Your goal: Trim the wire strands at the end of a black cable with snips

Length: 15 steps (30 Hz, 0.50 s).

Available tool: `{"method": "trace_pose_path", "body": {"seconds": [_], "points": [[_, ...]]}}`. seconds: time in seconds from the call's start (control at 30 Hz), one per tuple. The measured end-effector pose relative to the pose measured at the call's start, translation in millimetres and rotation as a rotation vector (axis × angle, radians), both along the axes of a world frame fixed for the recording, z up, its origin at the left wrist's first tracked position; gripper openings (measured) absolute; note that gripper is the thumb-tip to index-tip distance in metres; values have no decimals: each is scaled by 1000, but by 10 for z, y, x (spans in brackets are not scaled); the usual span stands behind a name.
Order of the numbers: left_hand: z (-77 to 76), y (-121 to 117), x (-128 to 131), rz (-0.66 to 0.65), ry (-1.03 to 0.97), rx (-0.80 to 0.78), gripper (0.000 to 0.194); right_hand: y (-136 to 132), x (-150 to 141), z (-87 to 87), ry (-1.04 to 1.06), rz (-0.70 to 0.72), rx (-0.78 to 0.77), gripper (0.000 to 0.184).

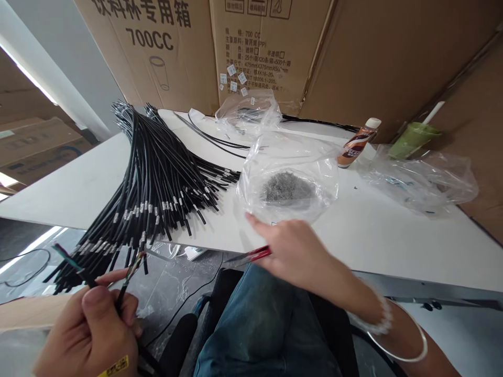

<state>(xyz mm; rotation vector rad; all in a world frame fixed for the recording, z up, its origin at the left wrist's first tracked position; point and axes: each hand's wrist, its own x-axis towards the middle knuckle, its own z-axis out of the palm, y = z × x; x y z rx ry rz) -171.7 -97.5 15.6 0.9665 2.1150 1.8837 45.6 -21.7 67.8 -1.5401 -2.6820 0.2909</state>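
My left hand (96, 327), low on the left, is closed around black cables (121, 290) whose stripped ends show thin coloured wires. My right hand (293, 251) is over the table's front edge with its index finger stretched toward a clear plastic bag (326, 201). Its other fingers are curled around a slim red-handled tool (259, 254) with a dark, blurred tip pointing left; its exact kind is unclear. Inside the open bag lies a tangle of fine grey strands (288, 188). Whether the fingertip touches the bag's rim, I cannot tell.
A large bundle of black cables (153, 173) with pale bands spreads over the white table (396, 235), overhanging its front edge. Behind are cardboard boxes (271, 47). A brown bottle (357, 144), a green cup (414, 139) and another plastic bag (428, 183) stand at the right.
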Motion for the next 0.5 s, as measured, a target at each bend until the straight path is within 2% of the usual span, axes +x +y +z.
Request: {"method": "trace_pose_path", "body": {"seconds": [0.1, 0.17, 0.2, 0.3, 0.37, 0.43, 0.5], "points": [[-11, 1, -1, -17, 9, -5, 19, 160, 316, 196, 146, -289, 79, 47], [-24, 1, -1, -39, 7, -15, 22, 386, 441, 235, 139, -449, 250, 26], [-30, 1, -2, -48, 8, -6, 23, 512, 475, 223, 123, -480, 297, 21], [-45, -4, -11, -62, 15, 23, 24, 836, 512, 109, 72, -522, 364, 14], [-46, -15, -16, -57, 14, 11, 24, 936, 521, 32, 52, -545, 391, 12], [-42, -30, -21, -42, 14, -10, 24, 904, 521, -12, 57, -569, 422, 17], [-40, -40, -28, -34, 18, -6, 24, 734, 484, -32, 75, -589, 454, 20]]}}
